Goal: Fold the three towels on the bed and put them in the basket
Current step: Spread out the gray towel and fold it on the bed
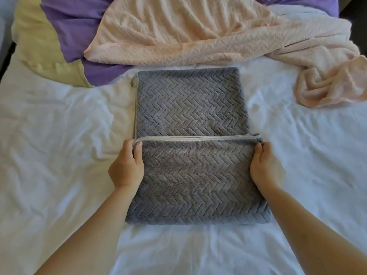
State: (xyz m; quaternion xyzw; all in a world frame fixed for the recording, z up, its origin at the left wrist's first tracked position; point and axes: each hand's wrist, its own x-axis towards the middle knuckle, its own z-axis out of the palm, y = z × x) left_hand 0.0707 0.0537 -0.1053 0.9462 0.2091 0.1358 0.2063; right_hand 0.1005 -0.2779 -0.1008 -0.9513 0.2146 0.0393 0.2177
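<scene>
Head view: a grey towel (pixel 190 108) with a raised herringbone pile and a pale bound edge lies mid-bed on the white sheet (pixel 59 135), its near part folded up over the rest. The left hand (pixel 127 165) and right hand (pixel 266 165) each pinch one end of that folded edge. A crumpled peach towel (pixel 178 32) lies just beyond.

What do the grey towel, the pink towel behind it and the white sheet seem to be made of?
Grey towel: plush fleece or microfibre, likely; matte pile embossed in zigzags, smooth pale edge binding. Pink towel: similar soft embossed pile. White sheet: thin woven fabric, probably cotton; fine sharp creases.
</scene>
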